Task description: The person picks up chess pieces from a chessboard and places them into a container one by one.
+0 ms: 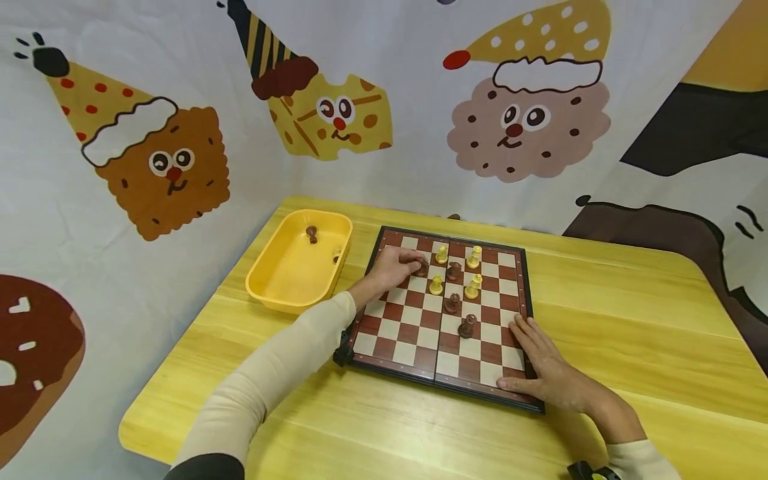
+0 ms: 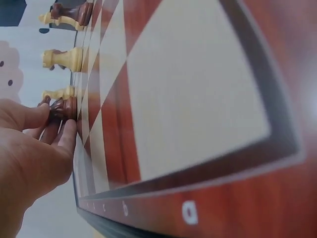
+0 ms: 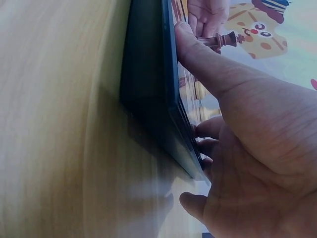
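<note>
A brown-and-cream chessboard (image 1: 408, 333) lies on the table. Near its far left side my left hand (image 1: 393, 265) pinches a dark brown chess piece (image 2: 63, 108) between thumb and fingers, its base at the board surface. Part of this piece is hidden by the fingers. My right hand (image 1: 549, 367) rests on the board's near right corner, fingers extended and thumb spread. Between the hands stand several yellow pieces, among them a rook (image 1: 474, 257), and dark brown pieces, including one nearer the front (image 1: 467, 326).
A yellow plastic tray (image 1: 264, 293) sits left of the board, holding a dark brown piece (image 1: 311, 233) and another small dark item at its right wall. The yellow wood-grain table (image 1: 648, 313) meets a cartoon-printed cloth (image 1: 414, 173) behind.
</note>
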Demonstrator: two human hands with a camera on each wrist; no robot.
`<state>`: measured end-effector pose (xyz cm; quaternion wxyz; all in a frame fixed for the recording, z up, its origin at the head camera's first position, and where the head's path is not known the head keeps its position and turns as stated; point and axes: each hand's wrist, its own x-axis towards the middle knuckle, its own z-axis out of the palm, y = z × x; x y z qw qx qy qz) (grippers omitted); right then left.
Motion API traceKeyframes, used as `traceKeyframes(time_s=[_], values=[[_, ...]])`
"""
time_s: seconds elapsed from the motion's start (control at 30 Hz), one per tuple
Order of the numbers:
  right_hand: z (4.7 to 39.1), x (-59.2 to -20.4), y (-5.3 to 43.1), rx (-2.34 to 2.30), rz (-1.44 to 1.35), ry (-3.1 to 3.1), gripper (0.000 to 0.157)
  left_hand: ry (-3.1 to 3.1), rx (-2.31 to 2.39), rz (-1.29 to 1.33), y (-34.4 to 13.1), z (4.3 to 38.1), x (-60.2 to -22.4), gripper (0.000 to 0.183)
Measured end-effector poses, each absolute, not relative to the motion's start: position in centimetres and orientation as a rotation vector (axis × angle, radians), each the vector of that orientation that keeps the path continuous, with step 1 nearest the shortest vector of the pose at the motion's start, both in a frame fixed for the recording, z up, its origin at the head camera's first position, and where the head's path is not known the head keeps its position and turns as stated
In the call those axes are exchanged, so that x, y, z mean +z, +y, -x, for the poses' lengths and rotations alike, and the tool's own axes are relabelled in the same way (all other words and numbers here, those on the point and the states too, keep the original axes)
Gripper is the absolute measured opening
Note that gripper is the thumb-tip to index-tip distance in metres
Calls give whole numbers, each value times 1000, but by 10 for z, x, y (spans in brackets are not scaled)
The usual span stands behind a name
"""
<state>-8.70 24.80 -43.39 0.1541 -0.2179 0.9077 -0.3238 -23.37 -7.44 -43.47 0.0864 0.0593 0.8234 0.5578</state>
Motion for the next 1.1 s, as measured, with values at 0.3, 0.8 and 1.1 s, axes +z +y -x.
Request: traceKeyframes(time_s=[0.3,0.8,1.1], values=[[88,-434,246,-889,617,2621,110,2391,1718,-140,-78,234,-428,22],[85,-434,250,-895,616,2630,110,2387,1888,-261,-84,229,-407,23],[86,-435,250,-912,624,2619,110,2394,1926,-245,-98,226,-405,28]])
